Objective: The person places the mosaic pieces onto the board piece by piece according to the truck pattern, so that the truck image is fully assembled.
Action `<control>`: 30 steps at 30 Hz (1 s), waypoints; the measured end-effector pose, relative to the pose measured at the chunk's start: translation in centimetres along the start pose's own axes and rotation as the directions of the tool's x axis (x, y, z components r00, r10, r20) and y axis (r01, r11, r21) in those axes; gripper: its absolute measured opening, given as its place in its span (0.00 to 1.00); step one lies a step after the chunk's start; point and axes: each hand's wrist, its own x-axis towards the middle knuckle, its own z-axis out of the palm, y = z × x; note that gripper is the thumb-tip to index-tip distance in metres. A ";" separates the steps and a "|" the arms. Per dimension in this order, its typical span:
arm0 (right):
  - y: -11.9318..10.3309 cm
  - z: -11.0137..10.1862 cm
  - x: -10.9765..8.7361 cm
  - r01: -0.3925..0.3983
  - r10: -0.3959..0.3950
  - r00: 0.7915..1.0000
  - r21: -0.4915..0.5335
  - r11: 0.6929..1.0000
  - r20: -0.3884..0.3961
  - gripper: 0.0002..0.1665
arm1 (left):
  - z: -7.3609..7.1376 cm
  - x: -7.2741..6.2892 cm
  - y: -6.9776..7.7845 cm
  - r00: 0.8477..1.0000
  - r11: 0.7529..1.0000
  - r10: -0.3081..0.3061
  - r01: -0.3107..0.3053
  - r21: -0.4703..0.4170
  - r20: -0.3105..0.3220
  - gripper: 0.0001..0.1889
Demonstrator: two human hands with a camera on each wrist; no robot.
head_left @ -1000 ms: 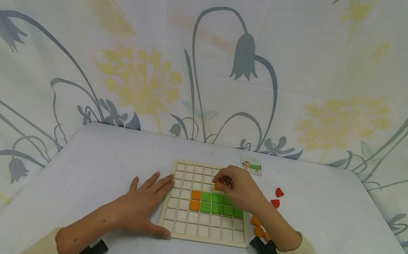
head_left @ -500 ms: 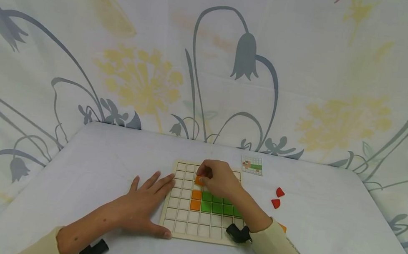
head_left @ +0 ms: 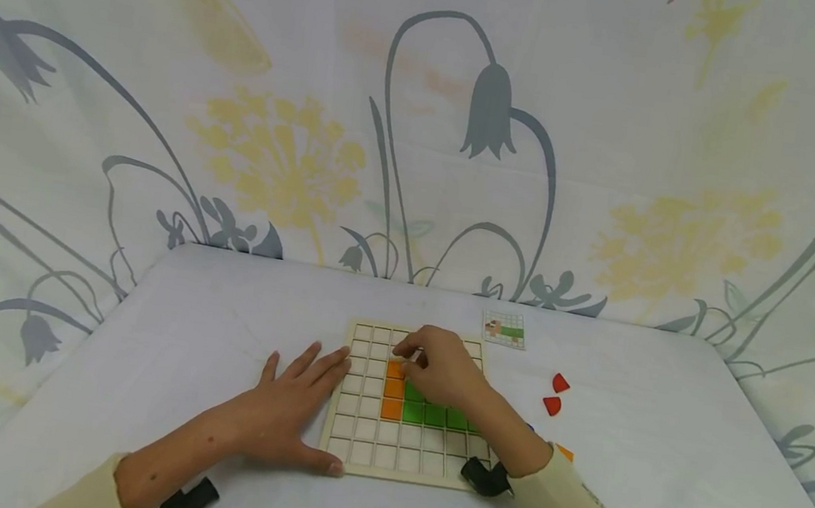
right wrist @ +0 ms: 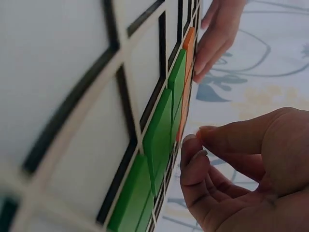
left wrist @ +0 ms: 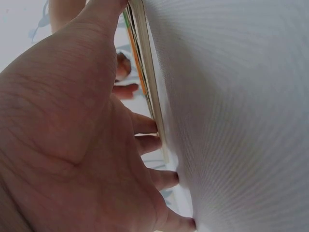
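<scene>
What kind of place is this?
Perhaps an indoor play spot, though I can't tell which room. There's a white table, a flowery cloth behind it, and a grid board with orange and green tiles.

- head view: illumination is diffuse, even and slightly dim; colours are muted.
- head view: a soft-edged shadow lies on the tabletop (head_left: 220,308) beneath the left hand (head_left: 283,414).
- head view: wide-angle distortion stretches the patterned backdrop (head_left: 420,146) toward the outer edges.
- left wrist view: the left hand is in shade; the upper left frame corner is bright and washed out.
- right wrist view: the board (right wrist: 96,140) blurs at the lower left frame corner; the green tiles (right wrist: 159,135) are sharper.
</scene>
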 end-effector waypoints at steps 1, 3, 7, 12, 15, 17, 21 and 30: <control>0.2 -0.2 -0.4 0.001 -0.001 1.000 0.004 1.000 -0.003 0.08 | 0.0 0.0 0.0 1.000 1.000 0.001 -0.001 -0.001 0.001 0.69; 0.7 -0.9 -1.3 0.002 -0.002 1.000 0.004 1.000 -0.012 0.08 | 0.1 0.1 0.0 1.000 1.000 0.004 -0.004 -0.003 0.001 0.69; 1.9 -2.6 -3.7 0.005 -0.006 0.999 -0.021 1.000 -0.034 0.05 | 0.2 0.1 0.0 1.000 1.000 0.003 -0.003 0.007 0.001 0.70; 3.5 -4.9 -7.3 -0.013 0.009 0.997 -0.045 0.999 -0.080 0.04 | 0.1 0.1 0.0 1.000 1.000 -0.002 0.002 0.018 -0.008 0.70; 4.3 -6.2 -9.4 -0.051 0.044 0.994 -0.067 0.996 -0.096 0.05 | 0.1 0.1 0.1 1.000 1.000 -0.001 0.001 0.015 -0.009 0.69; 4.8 -7.1 -10.7 -0.087 0.078 0.992 -0.085 0.993 -0.101 0.05 | 0.1 0.1 0.1 1.000 1.000 0.002 -0.001 0.014 -0.008 0.69; 6.0 -8.4 -13.0 -0.159 0.149 0.984 -0.104 0.982 -0.101 0.05 | 0.3 0.2 0.1 1.000 1.000 0.004 -0.004 0.016 -0.007 0.69; 8.8 -9.1 -16.4 -0.194 0.192 0.981 -0.103 0.976 -0.024 0.13 | 0.2 0.0 -0.1 1.000 1.000 0.004 -0.004 0.011 0.003 0.70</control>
